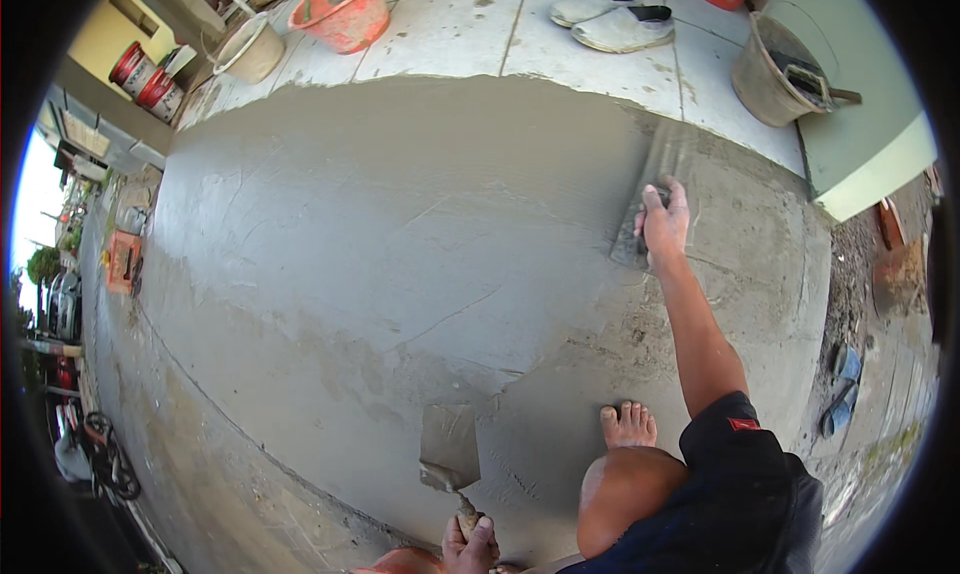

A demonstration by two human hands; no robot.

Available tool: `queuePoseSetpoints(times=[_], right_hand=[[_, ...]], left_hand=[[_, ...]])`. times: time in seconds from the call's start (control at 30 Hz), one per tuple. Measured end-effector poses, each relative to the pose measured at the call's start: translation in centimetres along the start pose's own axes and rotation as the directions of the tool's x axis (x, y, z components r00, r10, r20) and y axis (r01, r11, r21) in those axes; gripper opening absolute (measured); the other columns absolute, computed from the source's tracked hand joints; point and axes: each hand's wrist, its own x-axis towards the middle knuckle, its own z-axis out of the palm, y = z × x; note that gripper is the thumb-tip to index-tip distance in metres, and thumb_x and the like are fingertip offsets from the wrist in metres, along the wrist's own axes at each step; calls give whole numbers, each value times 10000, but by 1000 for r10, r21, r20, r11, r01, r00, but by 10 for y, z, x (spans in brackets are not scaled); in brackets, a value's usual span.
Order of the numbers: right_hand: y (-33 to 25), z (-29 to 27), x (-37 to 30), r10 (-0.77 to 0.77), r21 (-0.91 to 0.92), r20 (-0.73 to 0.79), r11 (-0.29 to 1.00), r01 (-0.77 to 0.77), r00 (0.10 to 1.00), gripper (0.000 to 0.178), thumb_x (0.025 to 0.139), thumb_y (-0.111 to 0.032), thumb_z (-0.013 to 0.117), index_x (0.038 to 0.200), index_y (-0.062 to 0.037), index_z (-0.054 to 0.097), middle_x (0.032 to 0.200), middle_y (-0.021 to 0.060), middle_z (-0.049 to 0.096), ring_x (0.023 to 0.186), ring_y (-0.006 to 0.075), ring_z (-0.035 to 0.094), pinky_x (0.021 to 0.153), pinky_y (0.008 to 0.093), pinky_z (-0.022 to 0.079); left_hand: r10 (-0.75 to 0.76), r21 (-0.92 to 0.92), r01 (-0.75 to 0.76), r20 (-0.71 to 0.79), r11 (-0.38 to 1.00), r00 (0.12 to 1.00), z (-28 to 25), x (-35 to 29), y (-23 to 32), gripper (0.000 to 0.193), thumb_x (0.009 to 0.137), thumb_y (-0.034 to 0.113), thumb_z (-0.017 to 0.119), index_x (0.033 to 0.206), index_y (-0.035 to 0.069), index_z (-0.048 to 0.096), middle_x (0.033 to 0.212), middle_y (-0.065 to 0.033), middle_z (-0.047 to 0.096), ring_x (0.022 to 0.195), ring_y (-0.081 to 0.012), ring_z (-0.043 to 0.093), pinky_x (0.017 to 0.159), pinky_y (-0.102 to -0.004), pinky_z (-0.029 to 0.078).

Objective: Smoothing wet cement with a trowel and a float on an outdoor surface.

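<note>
My right hand [664,224] is closed round the handle of a long rectangular plastering float [670,157]. The float lies flat on wet grey cement [360,204], over the right part of the smoothed area. Its handle is mostly hidden by my fingers. Low in the middle, close to my body, my left hand [470,548] grips the handle of a small square-bladed trowel [450,440]. That blade is smeared with cement and points away from me, over the floor. Rougher, patchy cement shows to the right of the float.
White tiles [450,34] border the cement at the far side, holding an orange bucket [345,16], a beige bucket [250,50] and a pair of shoes [615,22]. A grey bucket with a tool [775,74] stands by the wall corner. My bare foot [628,426] rests beside rough cement.
</note>
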Motion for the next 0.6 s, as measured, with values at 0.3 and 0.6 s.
queuePoseSetpoints(times=[0.3,0.6], right_hand=[[15,288,-10,100,25,580,990,-141,808,599,929,-191,624,1456,0,413,819,121,627,508,137,561,403,298,453],[9,344,23,89,-476,431,868,143,898,513,931,-261,590,1341,35,501,1161,298,661,1082,409,663,941,478,521]], left_hand=[[30,186,21,-266,982,964,7,7,-25,420,932,468,666,1046,70,601,769,-33,540,688,-180,504,583,-387,435],[-166,83,185,-191,979,967,16,18,-29,363,953,452,648,1064,109,602,746,9,528,666,-131,502,595,-325,430]])
